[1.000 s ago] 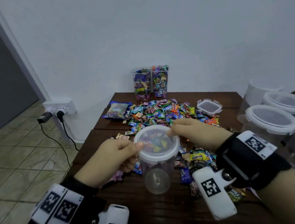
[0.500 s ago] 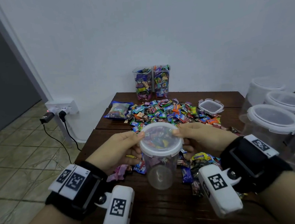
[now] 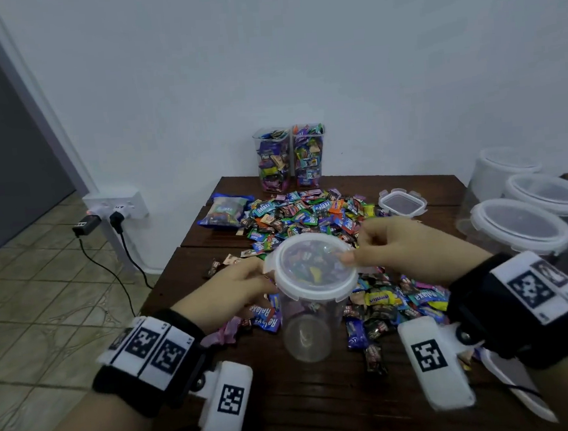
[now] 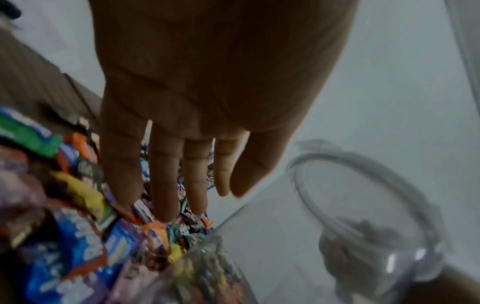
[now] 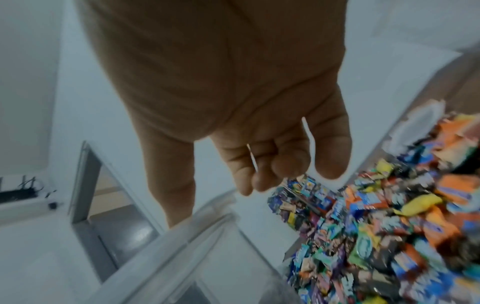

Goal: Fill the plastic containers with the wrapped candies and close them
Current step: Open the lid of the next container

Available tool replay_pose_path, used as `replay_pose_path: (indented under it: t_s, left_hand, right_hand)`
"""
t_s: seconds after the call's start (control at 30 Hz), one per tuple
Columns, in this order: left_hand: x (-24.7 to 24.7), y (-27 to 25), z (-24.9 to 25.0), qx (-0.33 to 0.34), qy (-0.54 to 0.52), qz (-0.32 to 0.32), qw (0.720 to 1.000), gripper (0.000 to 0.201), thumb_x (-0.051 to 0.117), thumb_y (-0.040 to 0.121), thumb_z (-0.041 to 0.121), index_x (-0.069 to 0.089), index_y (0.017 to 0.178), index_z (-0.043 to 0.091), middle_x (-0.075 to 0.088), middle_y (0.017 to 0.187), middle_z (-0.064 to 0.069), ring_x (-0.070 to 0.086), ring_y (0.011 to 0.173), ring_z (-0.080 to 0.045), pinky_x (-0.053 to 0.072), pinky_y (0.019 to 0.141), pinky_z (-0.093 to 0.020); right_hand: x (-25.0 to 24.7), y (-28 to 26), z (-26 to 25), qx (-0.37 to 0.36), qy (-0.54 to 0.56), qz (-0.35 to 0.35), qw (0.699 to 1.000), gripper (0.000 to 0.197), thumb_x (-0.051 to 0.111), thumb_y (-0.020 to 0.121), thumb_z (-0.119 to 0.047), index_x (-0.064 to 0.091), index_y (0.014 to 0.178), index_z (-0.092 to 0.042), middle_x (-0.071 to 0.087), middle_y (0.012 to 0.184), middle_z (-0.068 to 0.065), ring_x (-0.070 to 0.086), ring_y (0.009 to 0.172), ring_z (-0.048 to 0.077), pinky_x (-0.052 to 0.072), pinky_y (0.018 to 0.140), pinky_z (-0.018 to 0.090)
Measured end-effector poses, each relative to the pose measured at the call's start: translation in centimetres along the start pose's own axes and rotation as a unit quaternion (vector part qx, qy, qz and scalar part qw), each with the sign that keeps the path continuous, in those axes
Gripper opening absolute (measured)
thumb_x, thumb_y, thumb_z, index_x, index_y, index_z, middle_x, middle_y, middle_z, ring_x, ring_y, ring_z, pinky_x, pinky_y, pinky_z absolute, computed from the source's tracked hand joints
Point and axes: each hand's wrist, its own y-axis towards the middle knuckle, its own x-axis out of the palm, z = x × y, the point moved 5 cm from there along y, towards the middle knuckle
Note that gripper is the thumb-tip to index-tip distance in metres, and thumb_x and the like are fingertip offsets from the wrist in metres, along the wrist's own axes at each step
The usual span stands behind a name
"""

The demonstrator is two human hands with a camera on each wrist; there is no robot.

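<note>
A clear round container (image 3: pixel 306 325) stands on the wooden table (image 3: pixel 324 399) with its white-rimmed lid (image 3: pixel 314 269) on top. My left hand (image 3: pixel 260 283) is beside the container's left side, just under the lid rim. In the left wrist view this hand (image 4: pixel 197 205) has straight fingers and holds nothing, and the container (image 4: pixel 369 216) sits apart to its right. My right hand (image 3: pixel 350 256) has its thumb laid on the lid's right rim. In the right wrist view the right hand's (image 5: pixel 233 195) other fingers curl loosely over the wrapped candies (image 3: pixel 309 213).
Two square containers (image 3: pixel 290 158) full of candies stand at the back by the wall. A small clip lid (image 3: pixel 402 202) lies right of the pile. Several large lidded tubs (image 3: pixel 521 227) crowd the right edge. A candy bag (image 3: pixel 223 211) lies back left.
Both hands pinched the lid rim before. My left hand has let go and dropped lower beside the container. The right thumb stays on the rim, and a tab on the lid's left side sticks out.
</note>
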Motion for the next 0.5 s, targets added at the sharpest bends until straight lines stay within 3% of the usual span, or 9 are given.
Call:
replay_pose_path:
  t_s: [0.1,0.17,0.2,0.27,0.37,0.43,0.5]
  left_hand:
    - [0.1,0.0,0.5,0.039,0.08,-0.063,0.994,0.059,0.07,0.078,0.006,0.048,0.126,0.03,0.063,0.119,0.007,0.06,0.109,-0.009,0.05,0.091,-0.028]
    - [0.0,0.0,1.4,0.054,0.129,-0.085,0.987,0.074,0.074,0.068,0.011,0.041,0.13,0.034,0.059,0.123,0.008,0.056,0.115,-0.008,0.046,0.099,-0.03]
    - [0.2,0.1,1.8,0.06,0.14,-0.107,0.983,0.078,0.076,0.068,0.009,0.038,0.131,0.035,0.056,0.122,0.014,0.053,0.114,0.001,0.044,0.097,-0.022]
    - [0.8,0.1,2.5,0.077,0.125,-0.169,0.975,0.079,0.078,0.07,-0.002,0.039,0.129,0.034,0.054,0.119,0.027,0.049,0.108,0.017,0.038,0.091,-0.008]
    - [2.3,-0.4,3.5,0.1,0.072,-0.238,0.963,0.068,0.072,0.073,-0.01,0.049,0.126,0.026,0.061,0.119,0.02,0.053,0.116,0.003,0.039,0.097,-0.014]
    - [3.0,-0.7,4.0,0.117,0.033,-0.258,0.958,0.064,0.065,0.074,-0.018,0.049,0.123,0.02,0.065,0.111,0.019,0.056,0.11,0.001,0.042,0.093,-0.015]
    - [3.2,-0.3,4.1,0.124,0.007,-0.254,0.959,0.064,0.062,0.073,-0.023,0.048,0.122,0.017,0.066,0.107,0.018,0.057,0.106,0.001,0.043,0.089,-0.014]
  right_hand:
    - [0.1,0.1,-1.4,-0.036,-0.026,0.031,0.999,0.026,0.072,0.075,-0.038,0.051,0.087,-0.027,0.052,0.087,-0.006,0.049,0.075,0.013,0.042,0.071,0.033]
    - [0.6,0.1,-2.7,-0.062,-0.059,0.019,0.996,0.031,0.068,0.078,-0.03,0.051,0.104,-0.034,0.051,0.109,-0.009,0.051,0.095,0.011,0.044,0.083,0.032]
    - [0.9,0.1,-3.3,-0.075,-0.079,0.01,0.994,0.036,0.065,0.08,-0.027,0.052,0.113,-0.034,0.048,0.116,-0.01,0.049,0.103,0.009,0.041,0.087,0.029]
    - [1.6,-0.3,-4.4,-0.097,-0.108,-0.008,0.989,0.036,0.063,0.082,-0.03,0.053,0.116,-0.032,0.046,0.116,-0.013,0.045,0.106,0.005,0.035,0.087,0.024]
    - [2.4,-1.0,-4.9,-0.077,-0.135,-0.033,0.987,0.048,0.07,0.072,-0.051,0.047,0.11,-0.031,0.05,0.105,-0.015,0.049,0.096,0.007,0.04,0.077,0.024]
    - [2.7,-1.0,-5.0,-0.075,-0.17,-0.029,0.982,0.058,0.075,0.066,-0.054,0.042,0.107,-0.028,0.047,0.096,-0.015,0.049,0.088,0.009,0.038,0.072,0.021]
    - [2.7,-1.0,-5.1,-0.084,-0.193,-0.005,0.978,0.06,0.075,0.064,-0.054,0.041,0.104,-0.025,0.044,0.093,-0.014,0.047,0.085,0.011,0.039,0.072,0.025]
